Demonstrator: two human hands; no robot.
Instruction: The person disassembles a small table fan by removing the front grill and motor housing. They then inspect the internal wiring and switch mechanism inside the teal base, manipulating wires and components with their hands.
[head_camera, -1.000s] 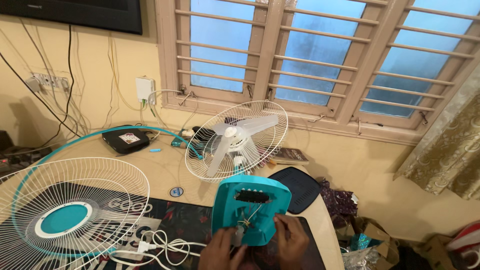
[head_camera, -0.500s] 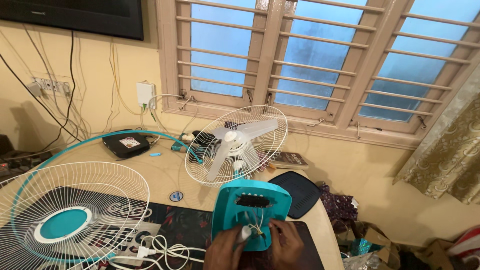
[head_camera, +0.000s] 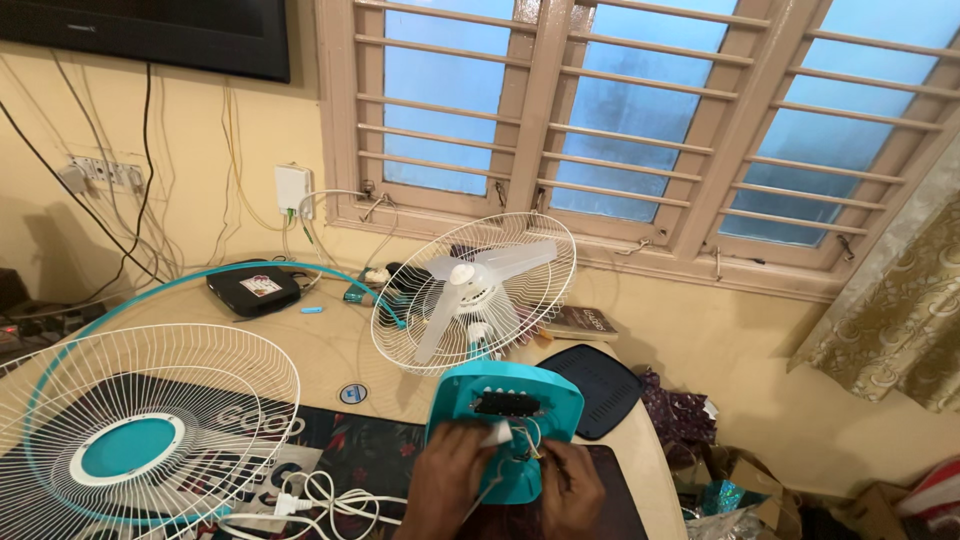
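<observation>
At the bottom centre of the frame both hands are raised side by side, backs to the camera, on the teal housing (head_camera: 505, 425). The left hand (head_camera: 452, 478) grasps its lower left part and pinches a small white piece (head_camera: 497, 433) at the fingertips. The right hand (head_camera: 572, 485) grips the lower right edge, near the thin wires (head_camera: 527, 440). Just above stands the fan (head_camera: 473, 292) with white blades. At lower left lies a white grille (head_camera: 140, 440) with a teal round centre. A black box (head_camera: 253, 288) with a small white and red label sits at middle left, and a round sticker (head_camera: 352, 393) lies on the table (head_camera: 330, 345).
</observation>
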